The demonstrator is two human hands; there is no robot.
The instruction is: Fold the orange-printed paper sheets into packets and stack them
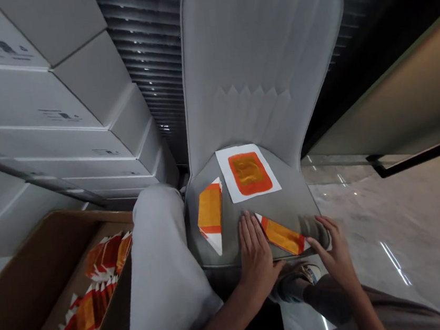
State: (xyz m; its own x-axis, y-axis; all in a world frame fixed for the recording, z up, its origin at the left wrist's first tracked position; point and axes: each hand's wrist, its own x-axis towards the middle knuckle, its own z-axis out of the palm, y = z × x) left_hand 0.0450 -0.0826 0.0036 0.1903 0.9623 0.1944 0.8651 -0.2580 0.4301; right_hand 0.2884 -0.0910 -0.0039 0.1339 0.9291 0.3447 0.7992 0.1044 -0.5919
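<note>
On the grey chair seat [235,248], my left hand [255,245] lies flat, fingers stretched out, beside a folded orange-and-white paper [284,236]. The right tip of that paper meets the thumb of my right hand [336,252], whose fingers are spread apart near the seat's right edge. A stack of folded orange-and-white papers [211,213] lies left of my left hand. Farther back is an unfolded white sheet [225,177] with an orange-red square and a shiny gold patch in its middle.
An open cardboard box [57,219] at lower left holds several folded papers [87,310]. White boxes [29,96] are stacked behind it. The tall chair back [254,50] rises behind the seat. A light-grey trouser leg [161,277] presses close at the seat's left.
</note>
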